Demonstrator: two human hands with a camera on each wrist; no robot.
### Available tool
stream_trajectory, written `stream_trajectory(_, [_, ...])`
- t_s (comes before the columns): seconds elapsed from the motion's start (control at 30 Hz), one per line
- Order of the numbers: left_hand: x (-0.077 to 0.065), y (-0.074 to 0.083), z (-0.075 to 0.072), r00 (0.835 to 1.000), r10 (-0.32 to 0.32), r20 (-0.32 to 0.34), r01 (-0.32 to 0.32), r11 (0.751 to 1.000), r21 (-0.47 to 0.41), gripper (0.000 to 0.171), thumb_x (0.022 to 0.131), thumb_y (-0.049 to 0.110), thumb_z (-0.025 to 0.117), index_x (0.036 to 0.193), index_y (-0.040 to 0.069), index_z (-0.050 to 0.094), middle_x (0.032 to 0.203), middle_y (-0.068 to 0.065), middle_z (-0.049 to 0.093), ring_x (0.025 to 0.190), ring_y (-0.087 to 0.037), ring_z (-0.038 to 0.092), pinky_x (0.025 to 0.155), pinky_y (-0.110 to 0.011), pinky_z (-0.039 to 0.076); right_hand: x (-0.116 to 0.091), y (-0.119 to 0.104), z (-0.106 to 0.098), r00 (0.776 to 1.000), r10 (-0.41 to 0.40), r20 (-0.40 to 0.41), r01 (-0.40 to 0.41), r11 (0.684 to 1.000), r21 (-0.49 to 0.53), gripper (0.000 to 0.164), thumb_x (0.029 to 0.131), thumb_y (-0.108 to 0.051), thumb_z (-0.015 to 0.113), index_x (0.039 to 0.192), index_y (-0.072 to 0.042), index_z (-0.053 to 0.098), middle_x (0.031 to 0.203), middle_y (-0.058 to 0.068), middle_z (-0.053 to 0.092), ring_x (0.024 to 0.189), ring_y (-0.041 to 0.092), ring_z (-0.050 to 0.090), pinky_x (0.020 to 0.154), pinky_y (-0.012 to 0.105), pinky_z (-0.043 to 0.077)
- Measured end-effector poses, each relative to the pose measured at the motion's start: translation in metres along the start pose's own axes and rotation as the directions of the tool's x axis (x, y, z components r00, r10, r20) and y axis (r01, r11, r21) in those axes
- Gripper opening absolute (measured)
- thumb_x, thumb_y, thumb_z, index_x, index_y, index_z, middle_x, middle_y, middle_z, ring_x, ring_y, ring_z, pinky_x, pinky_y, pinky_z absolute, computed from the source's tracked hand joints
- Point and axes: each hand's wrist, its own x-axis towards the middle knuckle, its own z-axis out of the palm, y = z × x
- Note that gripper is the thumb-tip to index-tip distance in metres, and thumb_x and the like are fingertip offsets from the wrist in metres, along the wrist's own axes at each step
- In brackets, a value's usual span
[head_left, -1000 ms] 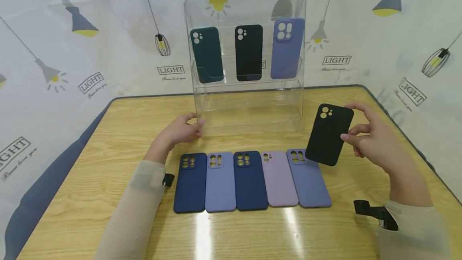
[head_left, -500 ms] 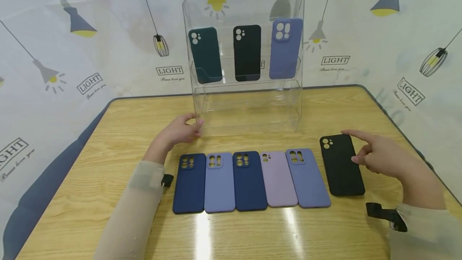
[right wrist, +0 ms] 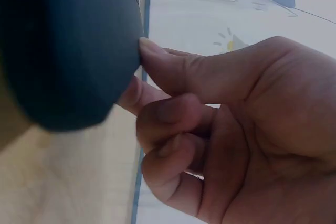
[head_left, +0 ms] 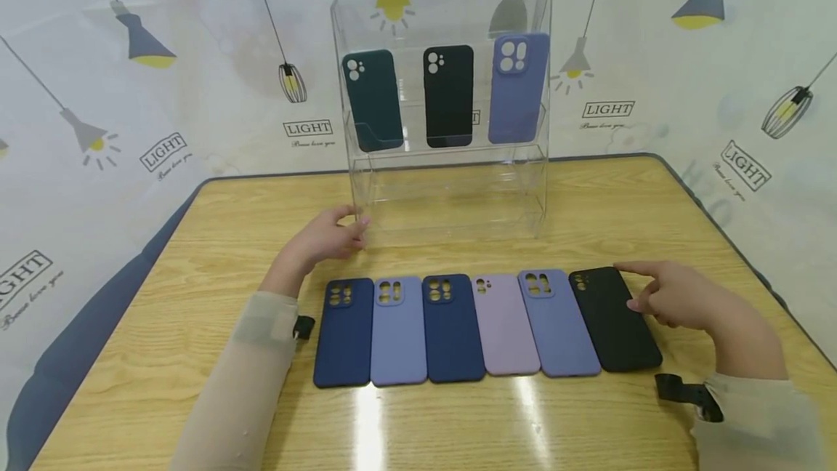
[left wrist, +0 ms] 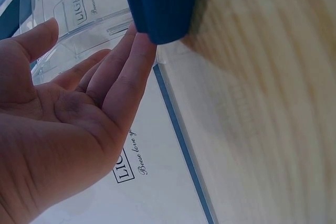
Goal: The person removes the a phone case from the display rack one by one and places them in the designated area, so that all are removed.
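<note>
At the right end of a row of phone cases, my right hand (head_left: pixel 680 296) pinches a black phone case (head_left: pixel 615 322) by its edges. The index finger is at its top edge and the thumb at its right side; the case lies flat on the table. In the right wrist view the thumb (right wrist: pixel 173 69) touches the case's dark edge (right wrist: pixel 79 51). My left hand (head_left: pixel 327 235) touches the lower left side of a clear display stand (head_left: pixel 451 227). Its fingers (left wrist: pixel 123 77) look fairly straight in the left wrist view, with the thumb held apart.
To the left of the black case lie a periwinkle case (head_left: pixel 562 333), a pale pink case (head_left: pixel 508 333) and several blue cases. Dark green (head_left: pixel 375 104), black (head_left: pixel 449 100) and periwinkle (head_left: pixel 519 93) cases stand on the stand's upper tier. Patterned cloth (head_left: pixel 229 57) surrounds the wooden table (head_left: pixel 196 325).
My right hand has brought the black case down from above the table, then left against the row's right end. My left hand stays at the stand.
</note>
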Motion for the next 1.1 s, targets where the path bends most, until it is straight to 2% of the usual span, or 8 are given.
stream_trajectory(0.07, [0.0005, 0.0003, 0.0005, 1.000, 0.002, 0.002, -0.002, 1.000, -0.004, 0.070, 0.114, 0.044, 0.048, 0.169, 0.007, 0.026, 0.137, -0.026, 0.067, 0.130, -0.037, 0.067, 0.112, -0.051, 0.056, 0.0018, 0.0015, 0.0030, 1.000, 0.003, 0.010, -0.003, 1.000, 0.006, 0.072, 0.100, -0.002, 0.060, 0.165, 0.003, 0.029, 0.080, 0.004, 0.068, 0.053, 0.015, 0.040, 0.051, 0.030, 0.039])
stream_trajectory(0.17, [0.0006, 0.0005, 0.0002, 1.000, 0.004, 0.005, -0.004, 1.000, -0.014, 0.069, 0.114, 0.043, 0.048, 0.169, 0.008, 0.026, 0.138, -0.027, 0.066, 0.131, -0.038, 0.066, 0.113, -0.051, 0.056, 0.0044, 0.0029, 0.0053, 1.000, 0.009, 0.016, -0.009, 1.000, 0.010, 0.072, 0.101, -0.005, 0.063, 0.165, 0.003, 0.030, 0.065, 0.000, 0.050, 0.055, 0.016, 0.043, 0.053, 0.030, 0.041])
stream_trajectory(0.3, [0.0010, -0.0004, -0.0004, 1.000, 0.006, 0.008, -0.006, 1.000, -0.015, 0.069, 0.114, 0.042, 0.048, 0.169, 0.007, 0.026, 0.140, -0.027, 0.066, 0.133, -0.038, 0.065, 0.113, -0.052, 0.056, 0.0049, 0.0035, 0.0053, 1.000, 0.008, 0.016, -0.008, 1.000, 0.014, 0.071, 0.103, -0.008, 0.063, 0.165, 0.004, 0.029, 0.065, -0.001, 0.048, 0.056, 0.016, 0.044, 0.054, 0.030, 0.041])
stream_trajectory(0.6, [0.0010, -0.0002, -0.0002, 1.000, 0.002, 0.006, -0.002, 1.000, -0.012, 0.069, 0.114, 0.043, 0.047, 0.169, 0.008, 0.025, 0.139, -0.026, 0.066, 0.134, -0.038, 0.065, 0.112, -0.050, 0.057, 0.0029, 0.0035, 0.0073, 1.000, 0.028, 0.009, -0.028, 0.999, 0.028, 0.073, 0.104, -0.012, 0.064, 0.165, 0.004, 0.028, 0.068, 0.001, 0.049, 0.060, 0.018, 0.047, 0.056, 0.031, 0.042])
stream_trajectory(0.87, [0.0010, 0.0005, 0.0007, 1.000, 0.004, 0.006, -0.004, 1.000, -0.011, 0.069, 0.114, 0.043, 0.047, 0.169, 0.007, 0.026, 0.139, -0.026, 0.066, 0.134, -0.038, 0.065, 0.111, -0.051, 0.057, 0.0016, 0.0058, 0.0069, 0.998, 0.027, -0.050, -0.030, 0.998, -0.049, 0.072, 0.104, -0.022, 0.069, 0.161, 0.006, 0.035, 0.083, 0.004, 0.068, 0.066, 0.021, 0.056, 0.058, 0.033, 0.046])
stream_trajectory(1.1, [-0.0016, 0.0011, 0.0014, 1.000, 0.004, 0.018, -0.004, 1.000, -0.016, 0.071, 0.114, 0.043, 0.047, 0.170, 0.006, 0.023, 0.142, -0.028, 0.064, 0.136, -0.039, 0.063, 0.112, -0.051, 0.056, 0.0036, 0.0070, 0.0097, 0.997, 0.041, -0.062, -0.044, 0.997, -0.059, 0.074, 0.104, -0.028, 0.070, 0.160, 0.007, 0.037, 0.071, 0.002, 0.061, 0.064, 0.019, 0.055, 0.059, 0.033, 0.045])
